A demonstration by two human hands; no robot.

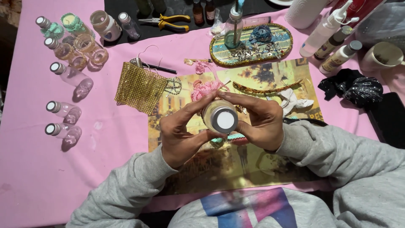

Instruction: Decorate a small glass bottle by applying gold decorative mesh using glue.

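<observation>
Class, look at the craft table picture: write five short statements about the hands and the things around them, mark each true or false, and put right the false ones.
1. Both hands, the left hand and the right hand, hold one small bottle with a silver cap. True.
2. The tablecloth is green. False: it is pink.
3. A piece of gold mesh lies left of the held bottle. True.
4. The yellow-handled pliers lie in the person's lap. False: they lie at the far edge of the table.
5. The oval tray has a glittery gold rim. True.
</observation>
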